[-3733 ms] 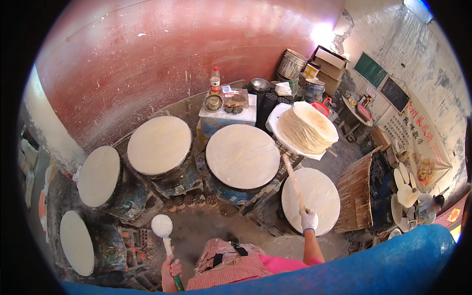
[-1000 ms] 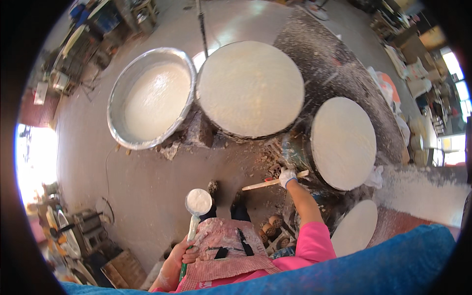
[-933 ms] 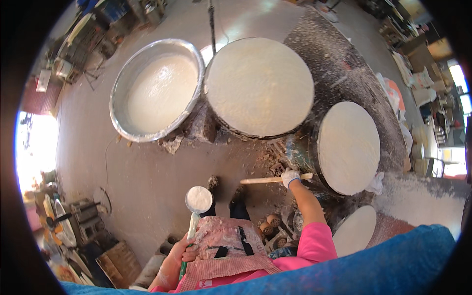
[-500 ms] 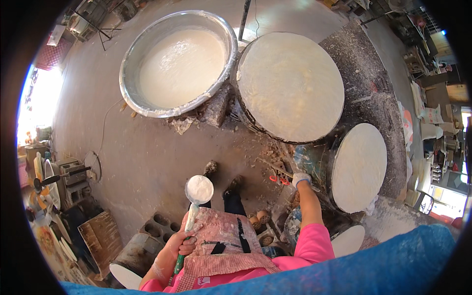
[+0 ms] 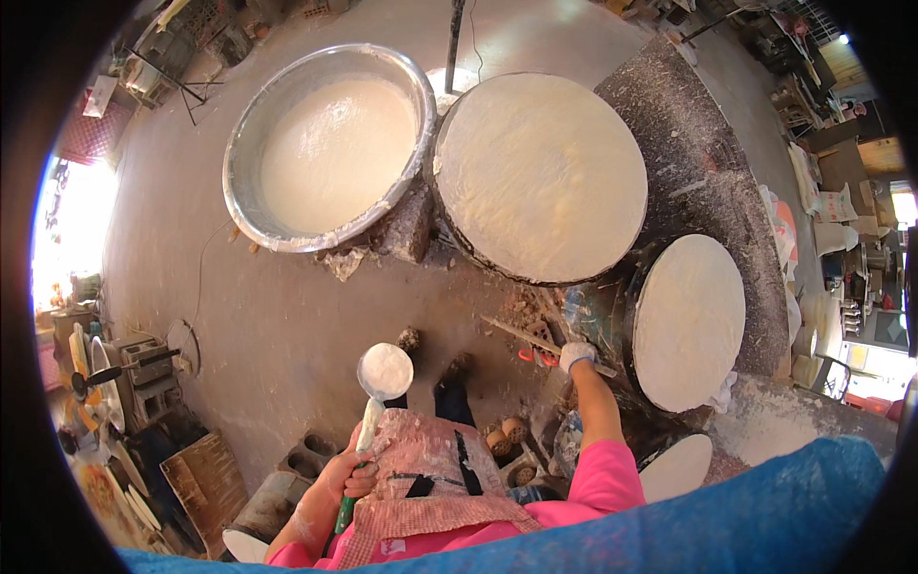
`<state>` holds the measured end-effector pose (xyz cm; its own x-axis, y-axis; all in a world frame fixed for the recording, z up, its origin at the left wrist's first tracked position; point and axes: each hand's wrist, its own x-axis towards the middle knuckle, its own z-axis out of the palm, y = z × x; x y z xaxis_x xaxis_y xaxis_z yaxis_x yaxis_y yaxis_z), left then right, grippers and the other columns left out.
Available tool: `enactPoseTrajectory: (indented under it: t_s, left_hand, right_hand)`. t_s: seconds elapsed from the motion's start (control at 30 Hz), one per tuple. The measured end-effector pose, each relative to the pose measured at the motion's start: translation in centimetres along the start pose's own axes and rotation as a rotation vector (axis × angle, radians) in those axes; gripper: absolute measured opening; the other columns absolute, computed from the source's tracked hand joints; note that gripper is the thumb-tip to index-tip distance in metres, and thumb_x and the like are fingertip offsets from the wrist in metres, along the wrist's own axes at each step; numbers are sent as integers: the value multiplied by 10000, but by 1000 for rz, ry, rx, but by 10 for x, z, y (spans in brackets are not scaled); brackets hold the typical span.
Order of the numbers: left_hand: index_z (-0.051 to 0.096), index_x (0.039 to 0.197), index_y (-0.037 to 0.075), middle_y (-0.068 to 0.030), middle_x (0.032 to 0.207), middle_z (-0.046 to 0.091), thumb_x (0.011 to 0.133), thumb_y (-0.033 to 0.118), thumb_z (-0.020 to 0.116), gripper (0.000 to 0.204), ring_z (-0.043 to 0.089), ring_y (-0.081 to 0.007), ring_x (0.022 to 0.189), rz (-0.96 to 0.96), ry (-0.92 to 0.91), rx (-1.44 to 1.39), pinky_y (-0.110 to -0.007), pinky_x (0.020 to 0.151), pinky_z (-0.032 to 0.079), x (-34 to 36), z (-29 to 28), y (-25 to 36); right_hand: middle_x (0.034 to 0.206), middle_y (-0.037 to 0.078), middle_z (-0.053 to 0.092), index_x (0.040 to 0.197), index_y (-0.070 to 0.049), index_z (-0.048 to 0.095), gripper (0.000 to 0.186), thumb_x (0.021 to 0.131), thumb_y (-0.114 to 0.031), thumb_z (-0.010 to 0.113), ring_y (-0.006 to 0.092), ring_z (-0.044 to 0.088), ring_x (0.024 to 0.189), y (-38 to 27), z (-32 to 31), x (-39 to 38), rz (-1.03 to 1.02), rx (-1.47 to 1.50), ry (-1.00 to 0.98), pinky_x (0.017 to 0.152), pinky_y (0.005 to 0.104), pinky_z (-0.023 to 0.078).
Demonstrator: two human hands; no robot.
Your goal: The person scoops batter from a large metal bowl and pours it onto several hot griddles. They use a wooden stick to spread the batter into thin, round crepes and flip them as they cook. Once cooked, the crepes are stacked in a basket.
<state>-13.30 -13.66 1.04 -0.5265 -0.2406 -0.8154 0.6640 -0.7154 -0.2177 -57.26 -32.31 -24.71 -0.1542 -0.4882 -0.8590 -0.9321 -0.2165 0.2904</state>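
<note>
Ladle handle (image 5: 369, 427) partly covered by the left hand (image 5: 354, 476), wooden stick (image 5: 521, 334) partly hidden by the gloved right hand (image 5: 578, 357), lower-right pale disc (image 5: 677, 466) cut off by blue cloth (image 5: 612, 529), far-right clutter (image 5: 851, 273) too small to tell

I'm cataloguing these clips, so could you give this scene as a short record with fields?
Left hand: bare, closed around a ladle that holds white material
Right hand: white-gloved, gripping a wooden stick
Basin: metal, containing pale liquid
Large pale disc: right of the metal vessel
Smaller pale disc: lower and farther right
</note>
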Motion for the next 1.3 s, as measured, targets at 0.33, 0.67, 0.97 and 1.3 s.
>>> enactPoseTrajectory:
  t_s: [0.33, 0.67, 0.97, 1.3]
  left_hand:
    - [333, 1281, 288, 21, 494, 258, 895, 165, 451, 422, 242, -53, 332, -58, -21, 138, -178, 282, 199, 16, -8, 14]
    - [313, 1290, 291, 15, 504, 265, 894, 159, 449, 439, 237, -47, 345, -117, -117, 90, -170, 286, 194, -3, -15, 50]
    - [347, 1277, 238, 27, 509, 283, 898, 150, 425, 397, 228, -54, 356, 27, -20, 17, -181, 286, 179, -39, -42, 62]
    - [347, 1266, 330, 9, 521, 297, 892, 129, 406, 429, 231, -56, 356, 103, 34, -98, -177, 288, 187, -48, -60, 74]
  right_hand:
    - [1001, 169, 584, 985, -41, 609, 280, 797, -216, 499, 326, 613, 832, -17, 8, -20, -177, -45, 329, 655, 469, 483]
    - [988, 132, 586, 892, -40, 640, 215, 748, -140, 516, 324, 571, 905, -132, -78, -6, -426, -149, 629, 721, 423, 482]
    - [1097, 121, 558, 1016, -76, 634, 283, 806, -190, 483, 311, 542, 981, -185, -145, 54, -394, -551, 349, 772, 442, 429]
    - [1068, 141, 553, 1045, -25, 606, 290, 816, -170, 502, 305, 538, 974, -190, -142, 65, -283, -508, 313, 790, 388, 447]
